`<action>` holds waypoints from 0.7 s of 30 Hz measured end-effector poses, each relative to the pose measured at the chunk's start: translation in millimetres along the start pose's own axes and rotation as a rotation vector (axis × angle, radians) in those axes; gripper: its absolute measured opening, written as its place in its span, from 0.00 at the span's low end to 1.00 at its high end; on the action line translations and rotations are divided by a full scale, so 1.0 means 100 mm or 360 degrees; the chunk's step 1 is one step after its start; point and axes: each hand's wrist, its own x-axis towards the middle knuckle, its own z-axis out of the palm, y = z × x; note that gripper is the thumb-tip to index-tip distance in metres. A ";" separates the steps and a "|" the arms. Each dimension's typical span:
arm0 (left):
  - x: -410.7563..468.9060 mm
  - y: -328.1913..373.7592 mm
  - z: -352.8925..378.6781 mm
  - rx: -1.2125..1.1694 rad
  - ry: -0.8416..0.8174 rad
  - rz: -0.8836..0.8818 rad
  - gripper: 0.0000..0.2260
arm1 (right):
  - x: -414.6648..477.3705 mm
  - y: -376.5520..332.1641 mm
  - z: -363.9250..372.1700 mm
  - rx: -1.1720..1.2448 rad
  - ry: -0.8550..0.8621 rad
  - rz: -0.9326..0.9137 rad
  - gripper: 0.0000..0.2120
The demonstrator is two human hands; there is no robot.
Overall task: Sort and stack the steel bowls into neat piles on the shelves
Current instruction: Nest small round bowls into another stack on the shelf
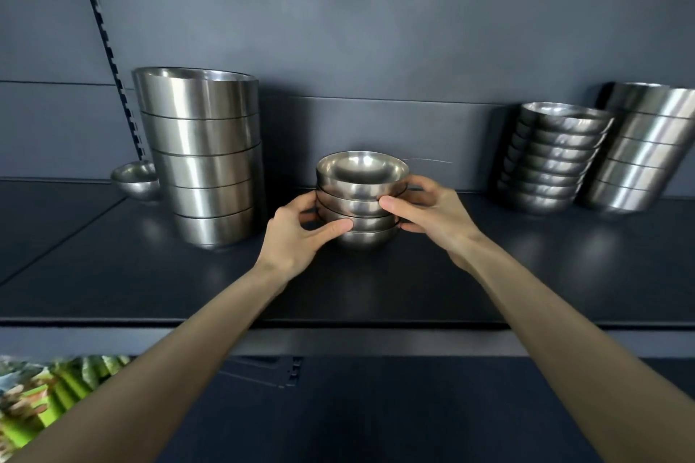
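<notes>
A person's two hands clasp a stack of small steel bowls [361, 201] standing mid-way along a dark shelf [338, 286]. The left hand [297, 233] grips the pile's left side with its thumb pressed across the lower front, while the right hand [428, 216] grips the right side, thumb on the front a little higher and fingers curled behind. The four-bowl pile sits between the palms, upright on the shelf board. To its left rises a tall stack of large bowls [205, 158], with a single small bowl [134, 180] behind it. Well to the right, a leaning pile of small bowls [553, 158] touches another stack of large bowls [643, 150]. Blurred green packages [45, 398] show at lower left.
</notes>
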 end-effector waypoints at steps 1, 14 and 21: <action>0.00 -0.01 0.00 -0.0010 0.0005 -0.0008 0.16 | -0.01 0.00 0.01 0.0003 0.0019 0.0005 0.09; 0.05 -0.06 -0.01 -0.0309 -0.0316 -0.0226 0.36 | -0.09 0.11 0.04 0.0123 -0.0050 0.0104 0.32; -0.20 0.18 -0.08 -0.0347 -0.0258 -0.0123 0.32 | -0.34 -0.08 0.05 0.0147 0.0007 0.0035 0.30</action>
